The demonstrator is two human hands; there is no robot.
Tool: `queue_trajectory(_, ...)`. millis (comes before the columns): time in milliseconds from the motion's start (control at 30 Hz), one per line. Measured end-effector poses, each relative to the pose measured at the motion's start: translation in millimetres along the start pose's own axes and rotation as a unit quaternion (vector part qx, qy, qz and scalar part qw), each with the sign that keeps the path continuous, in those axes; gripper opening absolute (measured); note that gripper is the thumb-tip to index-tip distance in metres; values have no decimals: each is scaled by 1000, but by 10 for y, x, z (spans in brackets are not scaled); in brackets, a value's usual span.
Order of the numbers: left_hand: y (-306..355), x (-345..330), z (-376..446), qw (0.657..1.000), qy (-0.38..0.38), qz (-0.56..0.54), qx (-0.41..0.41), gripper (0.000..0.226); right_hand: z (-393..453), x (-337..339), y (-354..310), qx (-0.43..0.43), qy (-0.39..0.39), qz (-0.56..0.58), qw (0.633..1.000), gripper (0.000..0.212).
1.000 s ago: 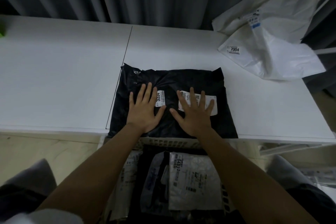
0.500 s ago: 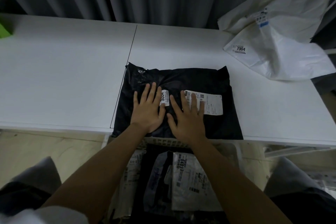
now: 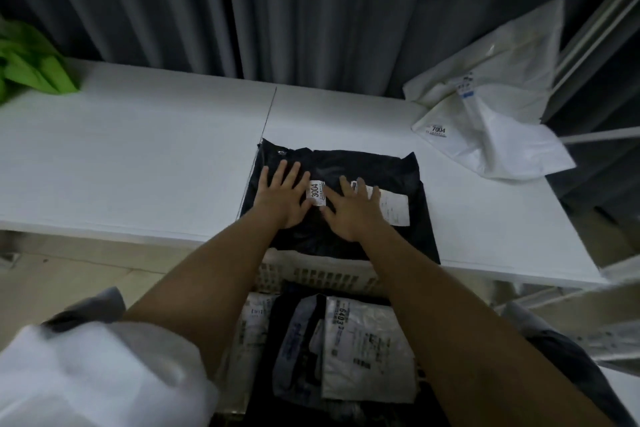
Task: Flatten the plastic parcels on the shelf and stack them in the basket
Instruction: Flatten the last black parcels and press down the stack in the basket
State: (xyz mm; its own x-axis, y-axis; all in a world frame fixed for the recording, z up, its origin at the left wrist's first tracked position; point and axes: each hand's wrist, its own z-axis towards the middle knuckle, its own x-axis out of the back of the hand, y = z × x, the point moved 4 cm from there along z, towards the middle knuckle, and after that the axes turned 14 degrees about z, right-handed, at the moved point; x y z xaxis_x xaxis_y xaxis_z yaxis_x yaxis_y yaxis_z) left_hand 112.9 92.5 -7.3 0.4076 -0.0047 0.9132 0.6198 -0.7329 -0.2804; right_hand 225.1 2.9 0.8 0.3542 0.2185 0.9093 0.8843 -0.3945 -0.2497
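**Clerk A:** Item one: black parcel (image 3: 349,198), lying on the white shelf (image 3: 138,163) at its near edge, just above the basket (image 3: 318,274). How are the hands sitting on it?

**Clerk B:** Left hand (image 3: 282,199) and right hand (image 3: 353,213) are both lying palm-down on it, fingers spread and straight, pressing rather than gripping. Nothing is being pinched or lifted. A small white tag reading 3004 (image 3: 317,192) is showing between the hands; the larger label (image 3: 393,208) is lying partly under the right fingers.

**Clerk A:** So I am entering this one as flattening in progress?

**Clerk B:** That is my judgement. The parcel is looking fairly flat already, though creases are showing near its far edge.

**Clerk A:** Item two: basket contents.

**Clerk B:** Several parcels are already lying inside, among them a white one marked 6403 (image 3: 363,347) on top of darker and grey ones. I am not counting them; the arms are hiding part of the pile.

**Clerk A:** Item three: outstanding stock.

**Clerk B:** Two white parcels (image 3: 491,114) are sitting at the far right of the shelf, one overlapping the other, still rumpled; the nearer is carrying a tag reading 7004. Something green (image 3: 34,69) is lying at the far left corner; I cannot tell whether it is a parcel.

**Clerk A:** Then I am recording: some stacked, one under the palms, at least two waiting.
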Motion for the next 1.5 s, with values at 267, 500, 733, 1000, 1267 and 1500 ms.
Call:
queue_trajectory(267, -668, 579, -807, 993, 61, -74, 65, 33, -361, 530, -1041, 157, 155, 76, 972, 35)
queue_trajectory(500, -1810, 561, -1576, 972, 113, -83, 190, 29, -531, 825, -2323, 205, 194, 93, 955, 33)
queue_trajectory(733, -2922, 246, -1960, 936, 111, -139, 302, 25, -258, 844, -3441, 249, 171, 72, 951, 33)
queue_trajectory(1000, -4217, -319, -1837, 892, 98, -200, 394, 28, 644, 693, -4559, 294, 125, 12, 948, 35)
queue_trajectory(1267, -5132, -920, -1333, 864, 135, -212, 436, 33, 1875, 433, -5276, 329, 139, 7, 934, 26)
queue_trajectory(1500, -5679, -1346, -832, 855, 183, -193, 444, 35, 2795, 258, -5886, 382, 217, 28, 898, 56)
